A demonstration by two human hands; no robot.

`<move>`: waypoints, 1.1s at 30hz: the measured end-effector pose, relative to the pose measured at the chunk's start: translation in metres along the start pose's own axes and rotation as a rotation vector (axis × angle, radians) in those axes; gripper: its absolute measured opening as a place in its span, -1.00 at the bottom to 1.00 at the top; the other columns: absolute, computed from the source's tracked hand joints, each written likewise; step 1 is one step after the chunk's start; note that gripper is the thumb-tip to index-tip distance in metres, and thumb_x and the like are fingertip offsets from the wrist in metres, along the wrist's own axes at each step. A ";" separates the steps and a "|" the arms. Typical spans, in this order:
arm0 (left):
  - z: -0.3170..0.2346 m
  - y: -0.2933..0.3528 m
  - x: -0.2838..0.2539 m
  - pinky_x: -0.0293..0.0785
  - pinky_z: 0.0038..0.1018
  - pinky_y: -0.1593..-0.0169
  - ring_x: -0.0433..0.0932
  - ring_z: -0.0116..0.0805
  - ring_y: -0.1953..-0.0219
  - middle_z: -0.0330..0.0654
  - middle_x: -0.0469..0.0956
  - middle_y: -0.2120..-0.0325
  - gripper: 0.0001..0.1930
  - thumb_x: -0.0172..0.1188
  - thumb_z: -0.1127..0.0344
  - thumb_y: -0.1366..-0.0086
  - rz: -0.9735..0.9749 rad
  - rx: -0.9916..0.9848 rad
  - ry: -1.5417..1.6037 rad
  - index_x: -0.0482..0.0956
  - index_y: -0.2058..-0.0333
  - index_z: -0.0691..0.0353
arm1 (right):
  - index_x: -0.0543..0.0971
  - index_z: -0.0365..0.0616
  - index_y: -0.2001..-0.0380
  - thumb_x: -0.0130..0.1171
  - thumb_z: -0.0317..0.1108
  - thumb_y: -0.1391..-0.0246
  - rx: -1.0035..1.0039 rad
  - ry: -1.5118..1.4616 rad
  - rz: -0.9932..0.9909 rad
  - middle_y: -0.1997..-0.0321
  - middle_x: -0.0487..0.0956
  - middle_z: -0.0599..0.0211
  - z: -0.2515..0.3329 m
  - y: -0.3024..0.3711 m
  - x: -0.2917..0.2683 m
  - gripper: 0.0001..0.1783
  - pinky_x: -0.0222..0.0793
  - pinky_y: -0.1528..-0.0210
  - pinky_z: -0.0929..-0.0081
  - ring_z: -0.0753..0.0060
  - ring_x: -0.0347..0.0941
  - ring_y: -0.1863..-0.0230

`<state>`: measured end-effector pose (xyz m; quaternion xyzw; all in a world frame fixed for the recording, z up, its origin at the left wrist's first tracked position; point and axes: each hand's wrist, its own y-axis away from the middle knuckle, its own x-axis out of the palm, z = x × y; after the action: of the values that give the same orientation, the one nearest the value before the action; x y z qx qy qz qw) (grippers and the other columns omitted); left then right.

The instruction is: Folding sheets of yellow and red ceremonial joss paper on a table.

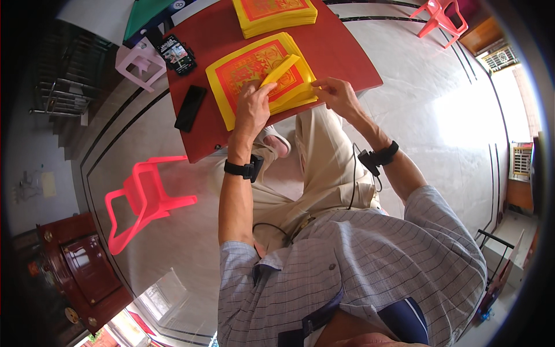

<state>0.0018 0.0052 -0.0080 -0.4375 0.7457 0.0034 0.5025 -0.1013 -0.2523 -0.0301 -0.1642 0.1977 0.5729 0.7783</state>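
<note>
A stack of yellow joss paper sheets with red printed designs (226, 75) lies near the table's front edge. My left hand (253, 107) rests over its near side, with thumb and fingers closed on the folded yellow edge of a sheet (282, 69). This folded strip slants up and to the right across the print. At the stack's right corner my right hand (336, 95) pinches the edge of the yellow paper between thumb and fingers. Whether both hands hold the same sheet is hard to make out.
Behind lies a second, thicker stack of yellow paper (276, 17) on the red table (341, 46). A black phone (190, 109) and a device with a lit screen (176, 55) are at the left. Pink plastic chairs (147, 194) and a pale stool (139, 63) stand around.
</note>
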 end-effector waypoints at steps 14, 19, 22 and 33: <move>-0.004 0.000 0.002 0.58 -0.14 -0.06 0.58 0.05 0.09 0.02 0.64 0.22 -0.69 0.41 0.26 -0.31 -0.094 0.115 -0.046 0.74 0.01 0.18 | 0.70 -0.30 0.11 0.24 -0.13 -0.38 0.286 -0.452 0.180 0.33 0.69 0.37 0.050 -0.019 -0.014 -0.62 0.51 0.38 0.64 0.64 0.59 0.45; 0.000 0.003 0.003 0.54 -0.08 -0.11 0.52 0.06 0.02 0.00 0.61 0.08 -0.49 0.50 -0.03 -0.20 -0.079 0.107 -0.073 0.74 -0.01 0.18 | 0.66 -0.31 0.05 0.21 -0.15 -0.40 0.282 -0.582 0.201 0.27 0.72 0.29 0.066 -0.029 -0.010 -0.63 0.56 0.33 0.61 0.56 0.66 0.39; 0.003 0.004 0.003 0.54 -0.08 -0.10 0.52 0.05 0.02 -0.02 0.59 0.08 -0.47 0.42 0.22 -0.22 -0.055 0.121 -0.051 0.62 -0.19 0.13 | 0.63 -0.27 0.04 0.19 -0.19 -0.42 0.311 -0.680 0.211 0.24 0.74 0.24 0.074 -0.033 -0.007 -0.68 0.60 0.28 0.55 0.48 0.70 0.34; -0.009 0.005 -0.005 0.52 -0.08 -0.14 0.56 0.13 -0.08 0.09 0.49 -0.18 -0.36 0.05 0.63 -0.31 -0.010 0.174 -0.021 0.55 -0.32 -0.06 | 0.60 -0.21 0.04 0.14 -0.17 -0.46 0.382 -0.813 0.233 0.16 0.76 0.22 0.067 -0.041 -0.002 -0.70 0.62 0.19 0.49 0.42 0.72 0.22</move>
<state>-0.0074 0.0077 -0.0015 -0.3959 0.7358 -0.0593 0.5463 -0.0548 -0.2337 0.0299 0.2432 -0.0043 0.6277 0.7395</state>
